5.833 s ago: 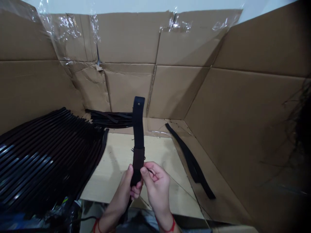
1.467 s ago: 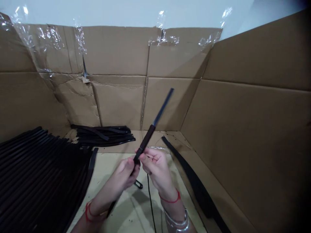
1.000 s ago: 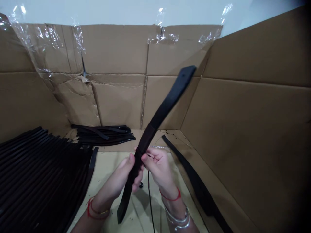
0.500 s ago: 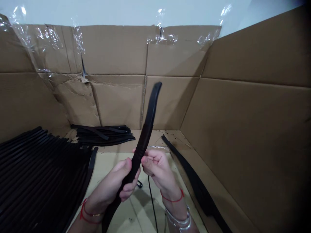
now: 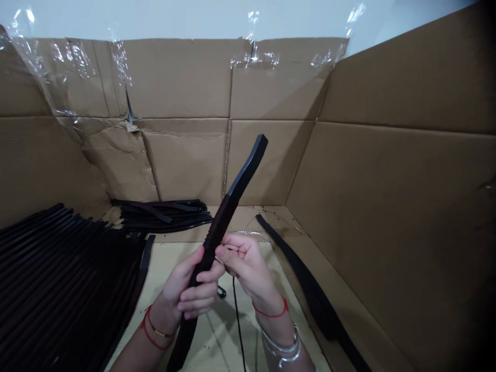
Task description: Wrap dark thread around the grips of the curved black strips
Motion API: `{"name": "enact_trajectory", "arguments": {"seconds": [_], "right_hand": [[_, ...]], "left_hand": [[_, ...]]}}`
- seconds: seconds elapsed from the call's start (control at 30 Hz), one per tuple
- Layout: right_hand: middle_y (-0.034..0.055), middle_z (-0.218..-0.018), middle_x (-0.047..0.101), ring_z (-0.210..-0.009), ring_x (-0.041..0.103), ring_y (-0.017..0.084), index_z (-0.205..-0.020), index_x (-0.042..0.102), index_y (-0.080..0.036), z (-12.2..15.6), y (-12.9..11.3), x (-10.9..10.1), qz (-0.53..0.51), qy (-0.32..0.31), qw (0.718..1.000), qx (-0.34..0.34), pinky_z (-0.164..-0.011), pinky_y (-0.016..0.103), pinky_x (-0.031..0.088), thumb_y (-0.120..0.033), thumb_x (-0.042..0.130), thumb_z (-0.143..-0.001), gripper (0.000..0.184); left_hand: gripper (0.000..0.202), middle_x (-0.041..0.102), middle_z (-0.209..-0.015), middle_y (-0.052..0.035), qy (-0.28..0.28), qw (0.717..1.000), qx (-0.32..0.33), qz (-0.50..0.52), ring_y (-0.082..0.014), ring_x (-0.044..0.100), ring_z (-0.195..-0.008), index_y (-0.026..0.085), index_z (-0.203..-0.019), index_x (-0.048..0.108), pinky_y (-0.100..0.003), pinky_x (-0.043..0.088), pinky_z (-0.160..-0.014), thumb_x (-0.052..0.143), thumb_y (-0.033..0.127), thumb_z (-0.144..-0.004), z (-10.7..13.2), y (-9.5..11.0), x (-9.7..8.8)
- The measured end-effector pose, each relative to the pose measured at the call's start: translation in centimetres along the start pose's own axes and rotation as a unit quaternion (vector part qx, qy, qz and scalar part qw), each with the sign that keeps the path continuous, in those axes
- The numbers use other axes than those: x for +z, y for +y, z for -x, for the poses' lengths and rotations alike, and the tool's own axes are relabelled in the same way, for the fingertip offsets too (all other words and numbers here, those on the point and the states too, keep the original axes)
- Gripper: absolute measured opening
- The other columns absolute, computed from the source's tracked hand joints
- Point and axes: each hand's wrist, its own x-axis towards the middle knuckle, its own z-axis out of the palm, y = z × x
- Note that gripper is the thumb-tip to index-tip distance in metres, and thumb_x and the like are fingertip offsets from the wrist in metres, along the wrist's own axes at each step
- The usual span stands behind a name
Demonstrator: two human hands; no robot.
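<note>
Within left hand [image 5: 198, 293], dark strap [image 5: 217, 223]

We list one strap [image 5: 248, 168], black, its middle band [image 5: 218, 219] dark brown with fine cross lines; one dark cord [image 5: 239, 325]; black strips [image 5: 65, 268] forming parallel stripes. We also record brown cardboard [image 5: 178, 77], a cream board [image 5: 160, 263], red bracelets [image 5: 285, 306] and silver bangles [image 5: 287, 350].

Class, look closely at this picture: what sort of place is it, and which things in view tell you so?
Probably a small workshop bench for handwork: a large stack of similar dark strips, taped cardboard walls around the work surface, and one strip held in the left hand.
</note>
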Motion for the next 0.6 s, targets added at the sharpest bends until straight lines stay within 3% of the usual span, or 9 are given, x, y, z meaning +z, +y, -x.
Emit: {"name": "enact_trajectory", "arguments": {"seconds": [0.13, 0.2, 0.3, 0.4, 0.5, 0.6], "right_hand": [[0.0013, -0.058, 0.056, -0.049, 0.046, 0.008, -0.072, 0.062, -0.010, 0.3, 0.1, 0.7, 0.046, 0.027, 0.999, -0.013, -0.044, 0.015, 0.032, -0.045, 0.074, -0.082, 0.038], [0.0024, -0.058, 0.059, -0.050, 0.051, 0.009, -0.070, 0.061, -0.011, 0.5, 0.0, 1.1, 0.068, 0.054, 0.996, -0.034, -0.046, 0.015, 0.036, -0.044, 0.070, -0.086, 0.038], [0.0024, -0.054, 0.059, -0.047, 0.054, 0.009, -0.069, 0.061, -0.011, 0.6, -0.1, 1.4, 0.092, 0.053, 0.992, -0.061, -0.046, 0.015, 0.039, -0.042, 0.066, -0.090, 0.038], [0.0026, -0.050, 0.058, -0.044, 0.055, 0.009, -0.062, 0.057, -0.011, 0.5, -0.2, 1.3, 0.111, 0.029, 0.991, -0.070, -0.044, 0.014, 0.040, -0.040, 0.063, -0.092, 0.041], [0.0036, -0.053, 0.061, -0.046, 0.059, 0.010, -0.063, 0.057, -0.012, 0.6, -0.2, 1.5, 0.112, 0.024, 0.991, -0.070, -0.044, 0.012, 0.043, -0.035, 0.064, -0.092, 0.037], [0.0049, -0.058, 0.065, -0.049, 0.065, 0.013, -0.068, 0.060, -0.012, 1.1, -0.3, 2.1, 0.092, 0.038, 0.993, -0.066, -0.043, 0.012, 0.046, -0.032, 0.065, -0.090, 0.030]], "left_hand": [[0.048, 0.028, -0.032, 0.0081, -0.035, 0.999, 0.011, 0.016, -0.0040, 0.018, -0.019, 0.019, -0.063, 0.034, -0.013, 0.021, -0.024, 0.037, 0.056, -0.093, -0.1, 0.0, -0.5], [0.050, 0.031, -0.036, 0.0069, -0.016, 0.999, 0.022, -0.017, -0.0047, 0.022, -0.023, 0.017, -0.067, 0.041, -0.014, 0.024, -0.026, 0.033, 0.059, -0.094, 0.0, -0.1, -0.4], [0.056, 0.040, -0.045, 0.0034, 0.074, 0.989, 0.028, -0.123, -0.0064, 0.033, -0.031, 0.012, -0.076, 0.053, -0.016, 0.033, -0.034, 0.030, 0.060, -0.094, 0.4, -0.1, 0.2], [0.052, 0.044, -0.052, 0.0015, 0.206, 0.954, 0.048, -0.211, -0.0068, 0.040, -0.041, 0.009, -0.082, 0.057, -0.018, 0.040, -0.045, 0.040, 0.057, -0.093, 0.9, -0.2, 1.3], [0.047, 0.035, -0.051, 0.0055, 0.271, 0.934, 0.075, -0.220, -0.0044, 0.030, -0.041, 0.011, -0.076, 0.053, -0.015, 0.032, -0.043, 0.047, 0.056, -0.090, 1.1, -0.4, 2.1], [0.051, 0.019, -0.046, 0.0097, 0.247, 0.946, 0.088, -0.191, -0.0025, 0.013, -0.038, 0.015, -0.063, 0.042, -0.014, 0.014, -0.037, 0.052, 0.060, -0.084, 0.8, -0.9, 2.1]]}}
